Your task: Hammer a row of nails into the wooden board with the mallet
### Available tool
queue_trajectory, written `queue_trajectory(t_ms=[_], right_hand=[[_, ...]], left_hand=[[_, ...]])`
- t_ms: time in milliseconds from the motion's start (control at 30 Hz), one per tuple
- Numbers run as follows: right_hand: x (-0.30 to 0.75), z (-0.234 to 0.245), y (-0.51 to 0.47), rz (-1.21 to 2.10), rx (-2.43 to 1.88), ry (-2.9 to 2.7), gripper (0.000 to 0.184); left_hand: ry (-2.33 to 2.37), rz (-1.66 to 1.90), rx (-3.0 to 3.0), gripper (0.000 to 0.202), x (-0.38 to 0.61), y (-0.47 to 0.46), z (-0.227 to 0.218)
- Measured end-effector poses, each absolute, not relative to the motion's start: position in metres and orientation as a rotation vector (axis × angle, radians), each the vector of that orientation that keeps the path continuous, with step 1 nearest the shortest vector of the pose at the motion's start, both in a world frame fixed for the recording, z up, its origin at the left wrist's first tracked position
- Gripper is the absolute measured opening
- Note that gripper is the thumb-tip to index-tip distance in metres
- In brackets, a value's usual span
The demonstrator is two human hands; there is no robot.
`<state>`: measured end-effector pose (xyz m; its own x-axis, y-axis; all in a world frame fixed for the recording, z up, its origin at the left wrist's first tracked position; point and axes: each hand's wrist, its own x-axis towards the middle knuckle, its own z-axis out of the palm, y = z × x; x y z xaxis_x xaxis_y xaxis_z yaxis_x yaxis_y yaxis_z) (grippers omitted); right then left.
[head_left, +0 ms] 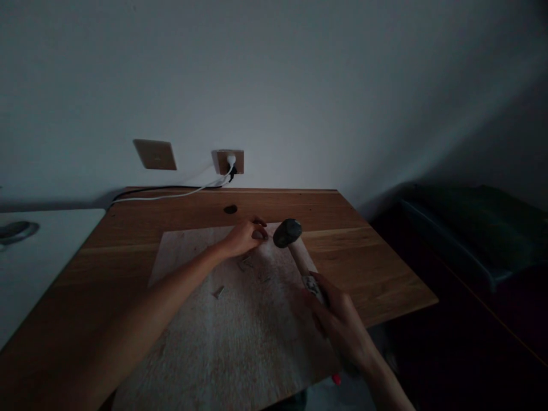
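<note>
My right hand grips the wooden handle of a hammer, whose dark head hovers near the far edge of a pale plywood sheet. My left hand rests on the sheet just left of the hammer head, fingers pinched together on something small that I cannot make out. A few small pale bits lie loose on the sheet near the middle.
The sheet lies on a wooden table against a white wall. A dark round spot sits behind my left hand. Cables run to a wall socket. A white surface adjoins left; dark furniture stands right.
</note>
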<state>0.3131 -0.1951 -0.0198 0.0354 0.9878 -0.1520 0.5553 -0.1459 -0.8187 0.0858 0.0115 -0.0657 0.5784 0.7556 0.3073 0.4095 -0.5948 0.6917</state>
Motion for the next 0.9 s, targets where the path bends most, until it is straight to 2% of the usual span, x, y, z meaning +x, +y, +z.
queue_trajectory(t_ms=[100,233,367,500,633,800,900], right_hand=[[0.303,-0.016,-0.185,0.928,-1.728,-1.637,0.052],[0.298,-0.011,-0.179,0.875,-1.766,-1.736,0.05],[0.297,-0.007,-0.176,0.791,-1.779,-1.735,0.048],[0.299,-0.004,-0.178,0.802,-1.79,-1.789,0.053],[0.303,-0.006,-0.193,0.813,-1.798,-1.729,0.053],[0.311,-0.022,-0.213,0.844,-1.808,-1.722,0.053],[0.313,-0.03,-0.214,0.823,-1.813,-1.745,0.059]], left_hand=[[0.929,0.864,2.226,0.009,0.087,0.012,-0.068],[0.967,0.872,2.214,0.032,0.087,0.01,-0.067],[0.968,0.84,2.201,0.029,0.088,0.008,-0.064],[0.957,0.846,2.244,0.038,0.082,0.005,-0.055],[0.987,0.715,2.435,0.026,0.059,-0.007,-0.031],[0.913,0.257,2.582,0.01,0.039,-0.031,-0.009],[0.914,0.209,2.565,0.011,0.041,-0.039,-0.009]])
